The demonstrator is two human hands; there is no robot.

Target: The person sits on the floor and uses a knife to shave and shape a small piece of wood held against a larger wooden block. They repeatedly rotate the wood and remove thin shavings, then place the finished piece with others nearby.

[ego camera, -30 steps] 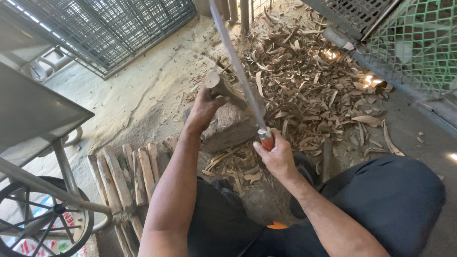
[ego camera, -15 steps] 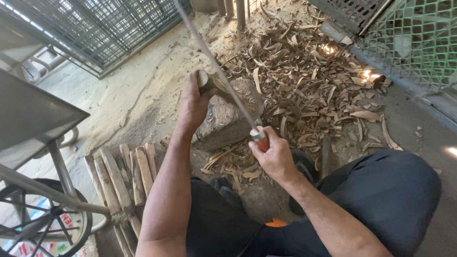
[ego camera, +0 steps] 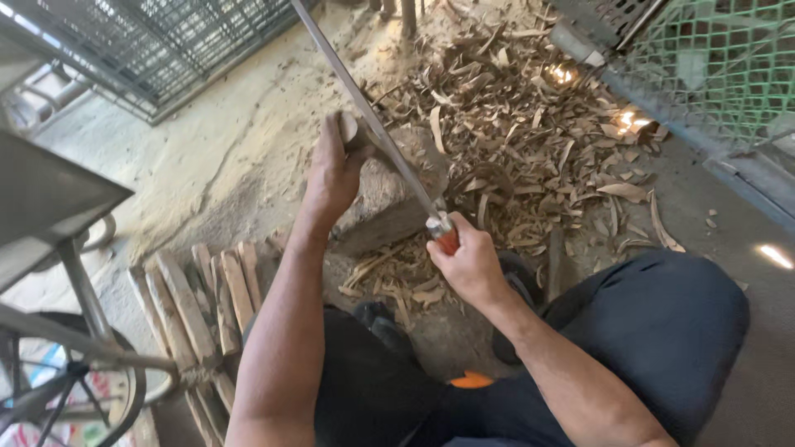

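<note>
Nearest, dark trousers (ego camera: 662,331) frame the knees, with an orange scrap (ego camera: 472,381) between them. To the left, a row of split sticks (ego camera: 199,306) lies on the floor beside a cart wheel (ego camera: 58,389). The right hand (ego camera: 468,265) has its grip clamped on the red handle (ego camera: 447,240) of a long blade (ego camera: 364,116) that slants up and away. The left hand (ego camera: 331,178) is wrapped round a wood piece (ego camera: 348,128) standing on a stone block (ego camera: 389,199), the blade against it. Beyond lie wood shavings (ego camera: 530,124), then a metal grate (ego camera: 166,41) and green mesh (ego camera: 712,66).
</note>
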